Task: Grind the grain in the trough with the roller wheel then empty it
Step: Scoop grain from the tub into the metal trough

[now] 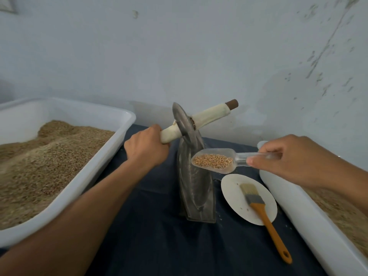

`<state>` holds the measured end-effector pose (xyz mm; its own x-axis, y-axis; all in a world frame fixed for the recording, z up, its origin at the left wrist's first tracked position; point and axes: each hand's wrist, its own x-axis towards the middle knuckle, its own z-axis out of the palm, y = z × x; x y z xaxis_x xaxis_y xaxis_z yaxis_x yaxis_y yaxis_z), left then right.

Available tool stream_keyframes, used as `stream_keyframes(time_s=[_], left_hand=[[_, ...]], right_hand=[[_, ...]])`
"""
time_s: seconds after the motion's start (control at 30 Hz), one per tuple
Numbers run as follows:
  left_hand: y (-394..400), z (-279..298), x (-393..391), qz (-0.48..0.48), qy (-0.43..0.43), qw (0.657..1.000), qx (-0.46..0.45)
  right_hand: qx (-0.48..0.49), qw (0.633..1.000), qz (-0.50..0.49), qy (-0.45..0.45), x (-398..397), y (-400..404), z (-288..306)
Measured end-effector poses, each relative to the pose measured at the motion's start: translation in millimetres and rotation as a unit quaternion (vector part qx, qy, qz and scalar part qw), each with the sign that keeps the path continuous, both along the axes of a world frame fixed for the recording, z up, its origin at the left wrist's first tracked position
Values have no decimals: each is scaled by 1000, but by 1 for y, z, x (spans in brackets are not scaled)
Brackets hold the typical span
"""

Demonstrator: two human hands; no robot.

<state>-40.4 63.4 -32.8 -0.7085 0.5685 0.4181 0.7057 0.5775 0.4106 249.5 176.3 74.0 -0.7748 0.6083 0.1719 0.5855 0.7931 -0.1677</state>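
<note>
Pinching the handle of a clear plastic scoop [214, 160] heaped with brown grain [213, 160], the right hand [282, 160] holds it over the dark, boat-shaped metal trough [196, 193]. The left hand [146, 149] grips the cloth-wrapped wooden axle of the grey metal roller wheel [184, 124], tilted at the trough's far end. Trough's long axis runs away from the viewer, directly under the scoop; its inner bed is hard to make out.
</note>
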Motion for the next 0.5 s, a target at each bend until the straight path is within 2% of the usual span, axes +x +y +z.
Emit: stream_keyframes(time_s=[0.2,0.37,0.43,0.5], left_hand=[[0,-1,0,5,6,1000,-3],[0,-1,0,14,4,1000,12],[0,-1,0,18,3,1000,14],[1,-2,0,20,4,1000,15]], right_hand=[[146,986,36,-71,-26,-19,5],[292,943,26,-160,-23,-48,2],[327,930,30,-163,-16,-53,2],[319,939,31,-123,-8,-55,1]])
